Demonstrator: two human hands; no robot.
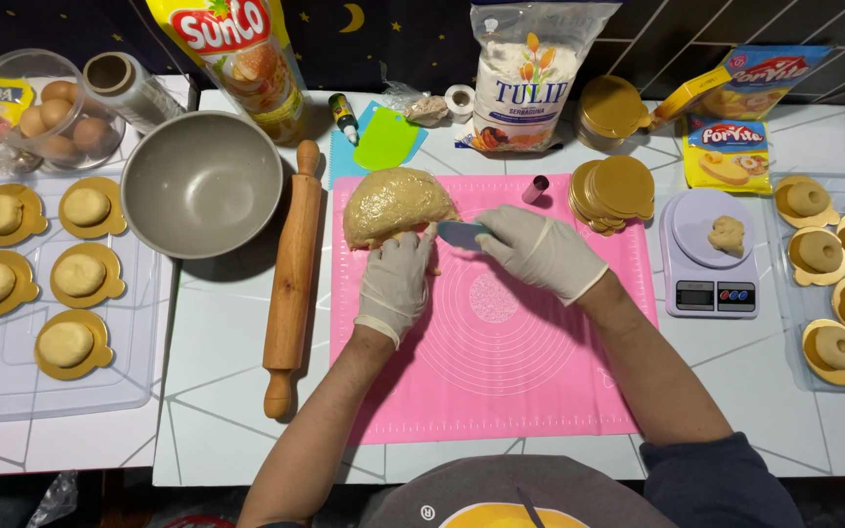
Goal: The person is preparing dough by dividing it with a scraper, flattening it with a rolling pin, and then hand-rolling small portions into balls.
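A large lump of pale dough point(393, 200) wrapped in clear film lies at the top left of a pink baking mat point(501, 372). My left hand point(396, 279), in a white glove, presses on the lower edge of the dough. My right hand point(538, 249), also gloved, holds a blue plastic scraper point(460, 233) whose blade touches the dough's lower right edge.
A wooden rolling pin point(290, 284) and a grey bowl point(200, 183) lie left of the mat. Trays of dough balls on gold discs point(80, 277) point(838, 347) flank both sides. A kitchen scale point(708, 249) bearing a dough piece, stacked gold discs point(616, 191), a flour bag point(522, 78) and eggs point(56, 117) stand behind.
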